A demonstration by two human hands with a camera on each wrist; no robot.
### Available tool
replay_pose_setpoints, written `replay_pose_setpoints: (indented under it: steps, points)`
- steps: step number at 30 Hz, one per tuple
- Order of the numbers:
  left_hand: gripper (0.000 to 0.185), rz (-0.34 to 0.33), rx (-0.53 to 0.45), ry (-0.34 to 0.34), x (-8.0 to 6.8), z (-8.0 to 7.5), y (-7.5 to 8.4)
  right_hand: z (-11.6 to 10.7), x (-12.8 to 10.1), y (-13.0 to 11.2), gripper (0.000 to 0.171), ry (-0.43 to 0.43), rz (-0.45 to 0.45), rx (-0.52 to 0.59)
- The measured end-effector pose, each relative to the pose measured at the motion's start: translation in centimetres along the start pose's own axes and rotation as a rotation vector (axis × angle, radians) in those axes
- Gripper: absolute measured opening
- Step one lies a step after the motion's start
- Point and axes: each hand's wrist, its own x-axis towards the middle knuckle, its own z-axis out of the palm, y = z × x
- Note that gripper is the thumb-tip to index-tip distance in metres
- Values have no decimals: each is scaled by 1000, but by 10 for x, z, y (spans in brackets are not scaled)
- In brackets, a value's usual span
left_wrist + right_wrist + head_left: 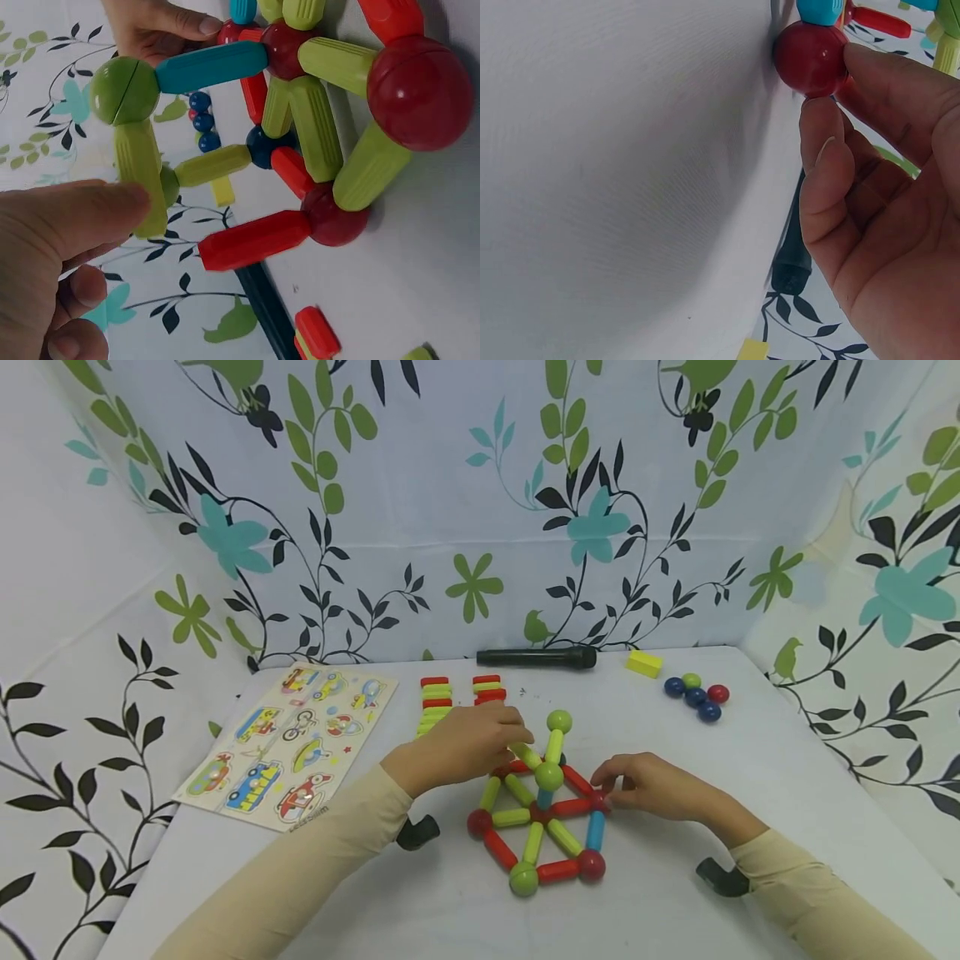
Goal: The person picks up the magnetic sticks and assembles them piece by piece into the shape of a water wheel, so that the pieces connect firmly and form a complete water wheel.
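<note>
A construction of coloured sticks and balls (540, 814) stands on the white table, its base a spoked wheel of red, yellow-green and blue sticks. A blue stick (214, 66) rises from its red centre ball to a green ball (126, 90). My left hand (480, 739) pinches a yellow-green stick (139, 180) that joins this green ball, thumb along its side. Another red stick (255, 238) stands up from a rim ball near that hand. On the opposite side, my right hand (660, 789) pinches a red ball (810, 58) of the rim between thumb and fingers.
Behind the left hand lie rows of red and yellow-green sticks (435, 693). A picture puzzle board (292, 743) is at the left, a black microphone (536, 657) along the back. Several loose balls (696, 697) and a yellow block (643, 663) lie back right.
</note>
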Motion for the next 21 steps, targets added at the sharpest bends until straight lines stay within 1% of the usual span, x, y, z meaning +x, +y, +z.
replay_pose_setpoints:
  steps: [3,5,7,9,10,12,15,18,19,21]
  points:
    - [25,-61,-39,60,-12,1,-4,0,1,1,29,-2,-2,4]
    - [20,-88,-64,79,-21,5,-6,0,1,1,30,-7,-2,8]
    - [15,-97,-83,69,-29,11,-7,-3,0,2,30,-1,8,11]
    - [14,-98,-101,32,-38,18,-6,-8,-1,4,31,26,26,1]
    - [15,-101,-109,7,-42,22,-5,-13,-2,5,31,50,39,-9]
    - [18,-109,-128,-35,-49,30,-2,-24,-5,12,30,125,76,-40]
    - [23,-127,-146,-77,-57,40,2,-47,-8,28,27,282,161,-124]
    - [24,-132,-157,-89,-62,46,6,-68,-13,52,27,428,286,-226]
    - [22,-130,-161,-95,-63,47,7,-74,-14,61,28,458,334,-258]
    - [19,-129,-176,-108,-65,50,9,-82,-18,78,32,483,418,-312]
